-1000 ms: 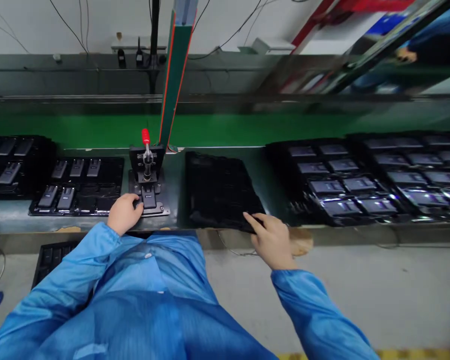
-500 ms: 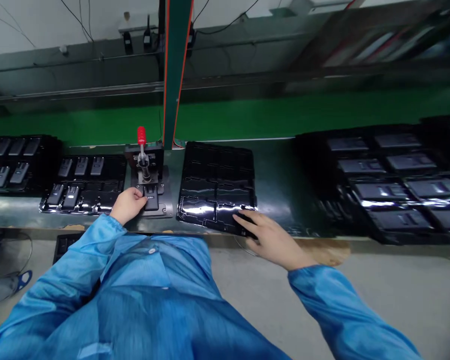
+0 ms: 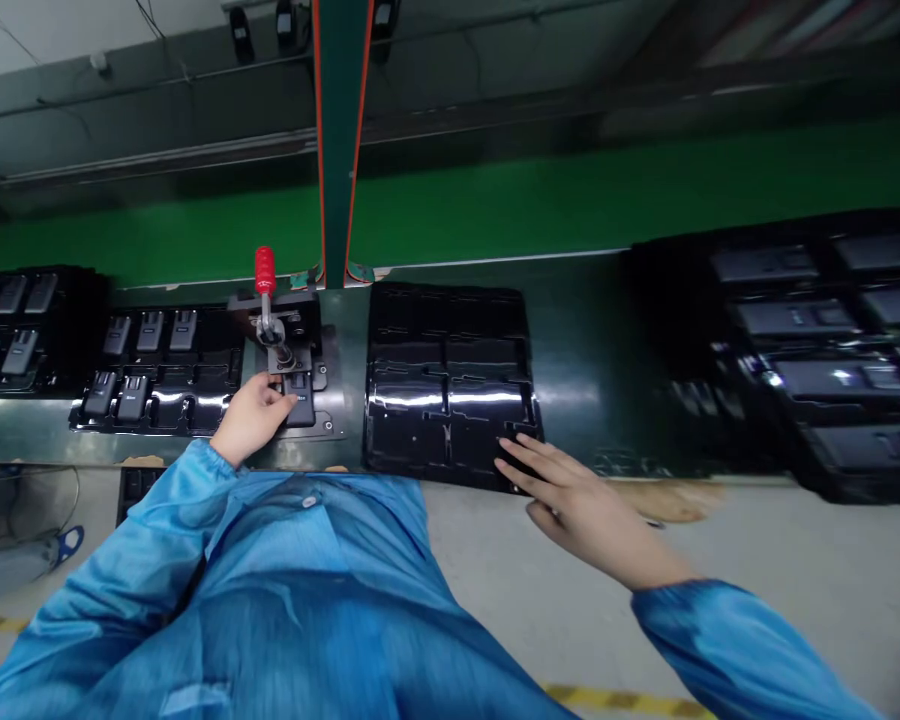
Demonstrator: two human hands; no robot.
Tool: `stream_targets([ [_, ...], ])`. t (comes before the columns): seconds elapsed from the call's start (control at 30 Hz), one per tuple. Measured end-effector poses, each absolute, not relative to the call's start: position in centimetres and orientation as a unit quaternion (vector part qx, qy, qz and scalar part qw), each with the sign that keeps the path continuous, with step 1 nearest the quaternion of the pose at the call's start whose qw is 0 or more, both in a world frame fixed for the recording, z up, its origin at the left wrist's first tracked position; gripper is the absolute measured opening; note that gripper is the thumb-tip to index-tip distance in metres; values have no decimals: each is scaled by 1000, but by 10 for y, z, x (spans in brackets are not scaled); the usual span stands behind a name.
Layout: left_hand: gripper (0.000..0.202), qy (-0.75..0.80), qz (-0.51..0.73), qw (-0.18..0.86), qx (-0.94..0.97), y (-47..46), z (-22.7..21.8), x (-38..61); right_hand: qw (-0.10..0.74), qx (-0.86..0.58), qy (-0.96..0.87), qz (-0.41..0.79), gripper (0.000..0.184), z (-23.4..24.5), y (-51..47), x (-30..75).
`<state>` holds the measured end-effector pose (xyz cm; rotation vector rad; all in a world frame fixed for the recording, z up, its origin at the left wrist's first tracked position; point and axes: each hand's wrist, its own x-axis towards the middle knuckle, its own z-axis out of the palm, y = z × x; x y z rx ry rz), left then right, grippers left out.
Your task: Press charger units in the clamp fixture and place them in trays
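My left hand (image 3: 249, 418) pinches the left side of a small dark grey device (image 3: 300, 408), shaped like a battery pack, which lies in a metal fixture (image 3: 330, 415). Just behind it stands the toggle clamp (image 3: 273, 330) with its upright red handle (image 3: 265, 268). The underside of the device is hidden. My right hand (image 3: 592, 510) is open, its fingers stretched over the near right corner of a shiny black moulded tray (image 3: 409, 380) that shows no devices in its pockets. Left of the fixture, another black tray (image 3: 208, 412) carries several similar devices (image 3: 132, 398).
Stacked trays (image 3: 787, 345) with larger dark pieces stand blurred at the right. More loaded trays (image 3: 64, 330) are at the far left. A green post (image 3: 337, 140) with orange edges rises behind the bench (image 3: 577, 370). Someone's shoe (image 3: 70, 542) shows at lower left.
My right hand has moved right and slightly nearer my body, along the tray's near corner. The left hand stays at the device in the fixture. The view has shifted.
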<state>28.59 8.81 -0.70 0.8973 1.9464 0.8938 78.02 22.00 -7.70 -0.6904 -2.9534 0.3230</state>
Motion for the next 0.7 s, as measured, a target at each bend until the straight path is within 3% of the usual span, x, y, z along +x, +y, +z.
stream_targets([
  [0.33, 54, 699, 424, 486, 310, 66, 14, 297, 84, -245, -963, 76, 44, -69, 218, 773],
  [0.43, 54, 685, 428, 507, 302, 57, 21, 302, 144, -267, -950, 79, 38, -48, 214, 742],
  [0.6, 49, 637, 430, 540, 342, 49, 31, 318, 258, -325, -859, 299, 34, -2, 196, 653],
  [0.7, 46, 598, 420, 566, 382, 49, 32, 331, 210, -303, -763, 531, 40, 14, 187, 599],
])
